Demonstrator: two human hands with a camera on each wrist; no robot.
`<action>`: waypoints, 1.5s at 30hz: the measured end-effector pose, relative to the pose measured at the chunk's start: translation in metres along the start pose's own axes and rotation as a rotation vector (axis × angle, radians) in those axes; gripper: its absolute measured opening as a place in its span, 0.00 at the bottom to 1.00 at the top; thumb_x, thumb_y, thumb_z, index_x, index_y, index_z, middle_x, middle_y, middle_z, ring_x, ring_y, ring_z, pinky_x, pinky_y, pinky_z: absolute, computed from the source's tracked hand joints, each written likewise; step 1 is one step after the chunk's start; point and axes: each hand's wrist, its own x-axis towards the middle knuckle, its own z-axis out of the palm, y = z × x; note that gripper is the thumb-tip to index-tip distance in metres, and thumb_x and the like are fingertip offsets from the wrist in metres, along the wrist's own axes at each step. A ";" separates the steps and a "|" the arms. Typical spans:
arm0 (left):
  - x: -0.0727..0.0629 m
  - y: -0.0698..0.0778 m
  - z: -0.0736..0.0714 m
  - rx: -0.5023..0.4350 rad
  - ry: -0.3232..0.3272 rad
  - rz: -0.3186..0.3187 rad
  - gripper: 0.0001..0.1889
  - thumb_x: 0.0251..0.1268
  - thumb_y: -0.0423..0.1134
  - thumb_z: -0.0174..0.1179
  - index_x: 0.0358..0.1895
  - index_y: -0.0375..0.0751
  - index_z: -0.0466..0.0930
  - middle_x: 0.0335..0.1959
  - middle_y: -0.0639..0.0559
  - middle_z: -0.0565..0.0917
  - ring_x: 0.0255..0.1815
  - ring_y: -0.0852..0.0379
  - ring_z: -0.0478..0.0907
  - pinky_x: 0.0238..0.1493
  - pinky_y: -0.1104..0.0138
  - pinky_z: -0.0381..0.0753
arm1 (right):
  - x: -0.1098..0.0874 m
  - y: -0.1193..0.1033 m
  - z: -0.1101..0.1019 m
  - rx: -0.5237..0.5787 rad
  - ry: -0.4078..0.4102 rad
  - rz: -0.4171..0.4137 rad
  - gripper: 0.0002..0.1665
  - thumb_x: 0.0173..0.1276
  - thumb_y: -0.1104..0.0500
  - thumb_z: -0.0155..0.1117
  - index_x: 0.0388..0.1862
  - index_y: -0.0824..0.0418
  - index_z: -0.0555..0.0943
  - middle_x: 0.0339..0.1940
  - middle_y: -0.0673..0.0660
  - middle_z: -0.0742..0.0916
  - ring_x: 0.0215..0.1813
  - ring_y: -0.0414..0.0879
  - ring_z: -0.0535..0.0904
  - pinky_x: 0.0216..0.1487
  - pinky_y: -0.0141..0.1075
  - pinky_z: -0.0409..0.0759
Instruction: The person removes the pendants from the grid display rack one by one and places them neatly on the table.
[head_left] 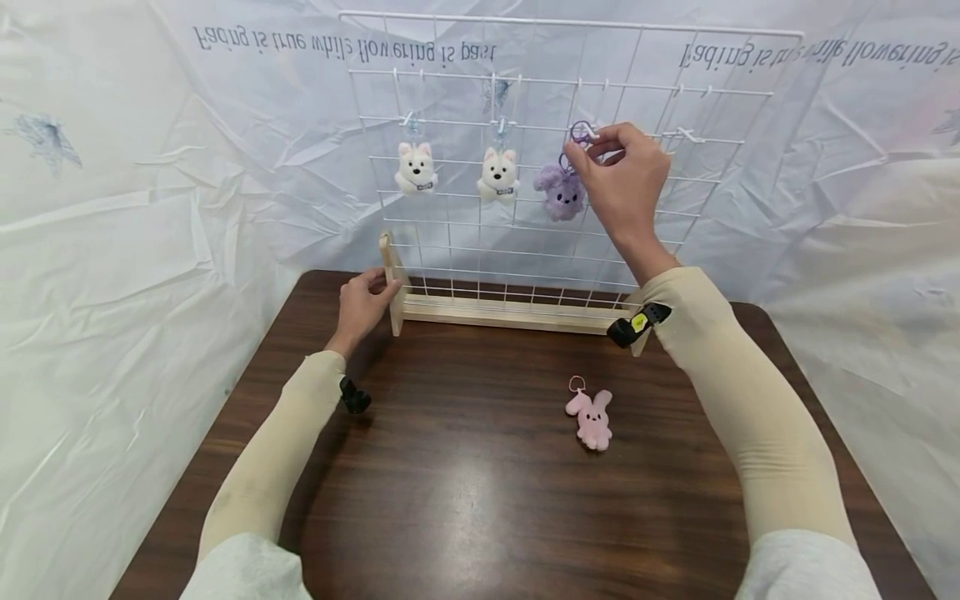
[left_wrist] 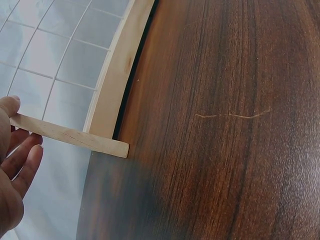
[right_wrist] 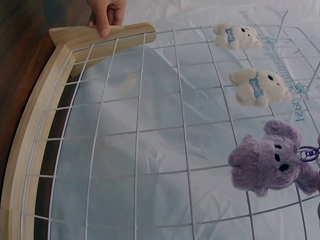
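Observation:
My right hand (head_left: 626,171) pinches the ring of a purple bunny plush keychain (head_left: 562,193) at a white hook on the wire grid rack (head_left: 465,221). In the right wrist view the purple plush hangs by its ring, with the fingers mostly out of frame. My left hand (head_left: 362,307) holds the wooden side support (head_left: 393,287) of the rack between thumb and fingers. Two white dog plush keychains hang from hooks to the left, the outer one (head_left: 416,169) and the inner one (head_left: 498,175). On the table lies a pink bunny plush keychain (head_left: 594,421).
Another white hook (head_left: 684,135) sticks out of the grid at the right. The rack's wooden base bar (head_left: 510,314) runs along the back of the brown table (head_left: 450,467). White sheeting with printed lettering (head_left: 345,46) surrounds the table.

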 end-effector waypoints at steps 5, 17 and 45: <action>0.000 0.000 0.000 0.003 0.001 -0.006 0.25 0.72 0.47 0.66 0.62 0.31 0.81 0.54 0.35 0.86 0.53 0.43 0.86 0.52 0.48 0.85 | 0.000 -0.003 0.002 0.010 0.015 0.034 0.21 0.62 0.45 0.76 0.41 0.62 0.89 0.35 0.57 0.91 0.33 0.32 0.81 0.37 0.22 0.76; 0.000 0.000 0.001 -0.001 0.005 0.002 0.25 0.72 0.47 0.65 0.62 0.31 0.81 0.53 0.35 0.87 0.53 0.43 0.86 0.52 0.48 0.85 | 0.000 -0.007 0.005 0.009 0.013 0.089 0.21 0.61 0.44 0.74 0.40 0.61 0.89 0.33 0.55 0.90 0.32 0.34 0.80 0.36 0.25 0.73; -0.001 0.000 -0.001 -0.011 0.006 0.013 0.25 0.72 0.48 0.65 0.61 0.32 0.81 0.53 0.35 0.87 0.52 0.43 0.87 0.51 0.49 0.86 | -0.007 -0.006 0.008 -0.081 -0.028 0.019 0.16 0.65 0.49 0.72 0.37 0.62 0.92 0.31 0.57 0.91 0.30 0.34 0.79 0.31 0.24 0.70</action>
